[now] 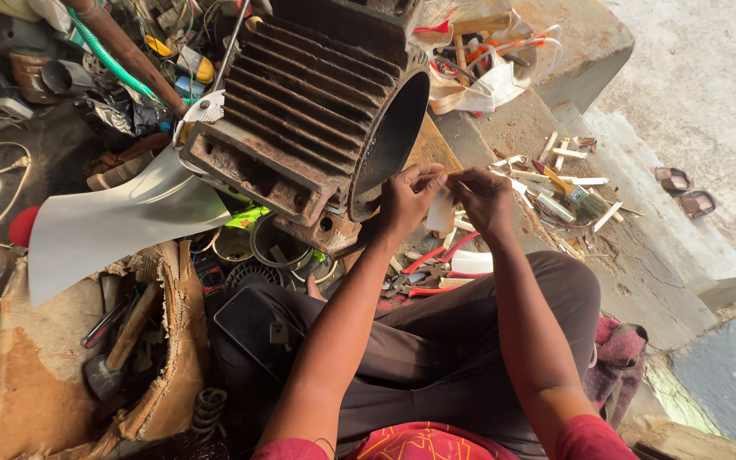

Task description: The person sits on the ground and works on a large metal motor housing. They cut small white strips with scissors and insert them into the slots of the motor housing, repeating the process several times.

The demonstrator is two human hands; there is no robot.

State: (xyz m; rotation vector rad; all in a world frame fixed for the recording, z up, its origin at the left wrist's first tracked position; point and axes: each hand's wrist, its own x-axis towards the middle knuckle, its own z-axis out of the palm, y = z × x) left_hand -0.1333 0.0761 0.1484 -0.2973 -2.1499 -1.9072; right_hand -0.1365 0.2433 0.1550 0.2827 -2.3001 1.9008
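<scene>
Hands meet just beside the open mouth of the rusty finned metal motor housing [317, 111]: left hand [408, 200] and right hand [485, 200] both pinch a small white paper strip [440, 210] between fingertips, above red-handled pliers [436, 255].

Both bare forearms are stretched forward and drawn together; the left hand [408, 198] and right hand [485, 198] are held close, fingers curled (pinching, thumbs inward).
</scene>
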